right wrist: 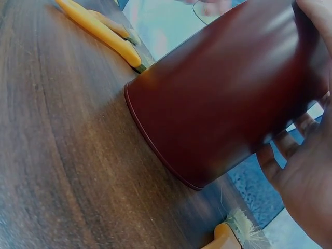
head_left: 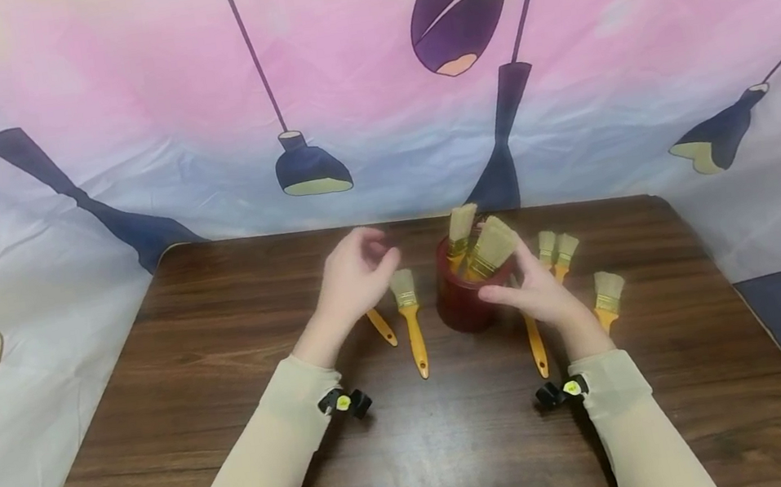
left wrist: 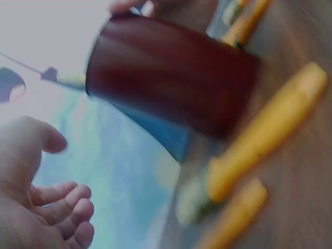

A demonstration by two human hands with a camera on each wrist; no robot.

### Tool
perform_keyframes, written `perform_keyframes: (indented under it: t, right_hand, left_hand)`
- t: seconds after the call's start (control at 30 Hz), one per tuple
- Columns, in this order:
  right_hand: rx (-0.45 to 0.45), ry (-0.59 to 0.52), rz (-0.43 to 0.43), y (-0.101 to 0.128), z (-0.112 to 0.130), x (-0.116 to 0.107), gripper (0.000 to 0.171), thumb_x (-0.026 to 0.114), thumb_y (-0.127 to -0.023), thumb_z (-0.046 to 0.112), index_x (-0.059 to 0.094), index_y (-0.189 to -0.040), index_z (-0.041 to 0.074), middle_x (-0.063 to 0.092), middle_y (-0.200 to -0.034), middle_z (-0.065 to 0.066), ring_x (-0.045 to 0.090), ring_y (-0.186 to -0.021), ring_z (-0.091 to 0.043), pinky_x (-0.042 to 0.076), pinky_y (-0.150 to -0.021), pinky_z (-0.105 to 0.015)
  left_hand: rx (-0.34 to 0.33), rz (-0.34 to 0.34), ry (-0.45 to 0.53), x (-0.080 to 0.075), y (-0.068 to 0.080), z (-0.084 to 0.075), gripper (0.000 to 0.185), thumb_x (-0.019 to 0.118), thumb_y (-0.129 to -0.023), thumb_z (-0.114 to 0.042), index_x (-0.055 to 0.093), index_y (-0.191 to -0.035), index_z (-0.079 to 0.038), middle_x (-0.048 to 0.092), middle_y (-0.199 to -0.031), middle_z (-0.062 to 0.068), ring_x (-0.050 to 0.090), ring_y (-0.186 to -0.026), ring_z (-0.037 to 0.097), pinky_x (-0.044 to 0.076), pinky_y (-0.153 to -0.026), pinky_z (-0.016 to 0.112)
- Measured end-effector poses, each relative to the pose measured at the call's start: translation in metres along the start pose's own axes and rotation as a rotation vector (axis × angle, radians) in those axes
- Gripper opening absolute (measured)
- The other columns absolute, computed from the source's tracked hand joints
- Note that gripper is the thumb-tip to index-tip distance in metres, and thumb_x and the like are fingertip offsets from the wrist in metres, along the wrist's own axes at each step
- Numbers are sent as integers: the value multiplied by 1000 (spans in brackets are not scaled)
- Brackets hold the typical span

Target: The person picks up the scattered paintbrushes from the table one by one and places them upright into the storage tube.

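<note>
The head view shows bristle ends standing in the cup, which neither wrist view shows; the right wrist view shows the fingers behind its wall, largely hidden from above. The left wrist view, blurred, gives the left palm side.

The left hand (head_left: 358, 276) holds nothing, its fingers loosely bent and well apart from the cup. The right hand (head_left: 545, 289) grasps the dark red cylindrical cup (head_left: 459, 304), thumb at the near side and fingers curled round the far side. The cup thus sits between the hands, just left of the right one; whether its base touches the wood I cannot tell. The paintbrushes in the cup (head_left: 493, 246) point bristles up.

Beside the left hand lie two yellow-handled paintbrushes (head_left: 414, 335), one partly covered by it. Another handle (head_left: 537, 349) lies just left of the right wrist, two brushes (head_left: 565, 247) beyond that hand, and one flat brush (head_left: 609, 293) to its right.

Cream sleeves (head_left: 269, 449) cover both forearms. Under everything is a dark wood-grain table (head_left: 420, 470); beyond the hands hangs a pastel backdrop (head_left: 154, 77) printed with pendant lamps.
</note>
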State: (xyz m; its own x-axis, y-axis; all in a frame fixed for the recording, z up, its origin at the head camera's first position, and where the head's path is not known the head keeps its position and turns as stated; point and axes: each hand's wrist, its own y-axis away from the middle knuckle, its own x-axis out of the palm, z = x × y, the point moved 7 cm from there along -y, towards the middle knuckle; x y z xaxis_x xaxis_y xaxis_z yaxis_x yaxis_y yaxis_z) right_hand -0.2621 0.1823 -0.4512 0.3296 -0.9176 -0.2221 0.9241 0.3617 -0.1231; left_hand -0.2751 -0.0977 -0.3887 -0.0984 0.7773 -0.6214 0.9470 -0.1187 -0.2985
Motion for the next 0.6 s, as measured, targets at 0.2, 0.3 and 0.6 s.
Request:
perform_keyframes:
  t: [0.2, 0.3, 0.6]
  right_hand:
    - [13, 18, 7, 0, -1, 1, 108, 85, -95, 14, 12, -176, 21, 20, -181, -9, 13, -167, -32, 14, -132, -64]
    - [23, 27, 7, 1, -1, 1, 109, 85, -96, 17, 11, -176, 22, 19, -181, -10, 12, -168, -33, 14, -131, -65]
    - [6, 12, 5, 1, -3, 0, 104, 84, -95, 13, 17, -174, 17, 24, -178, -11, 15, -167, -33, 13, -132, -64]
  left_hand:
    - [-106, -9, -128, -5, 25, 51, 40, 74, -96, -25, 71, -125, 2, 75, -104, 15, 69, -89, 32, 57, -82, 51]
    - [-158, 0, -190, -1, 33, 66, 49, 77, -96, -31, 68, -129, 5, 71, -101, 15, 68, -89, 32, 56, -80, 51]
    - [-294, 79, -274, 7, 40, 83, 66, 94, -83, -46, 58, -115, 0, 62, -94, 11, 62, -82, 30, 52, -69, 44]
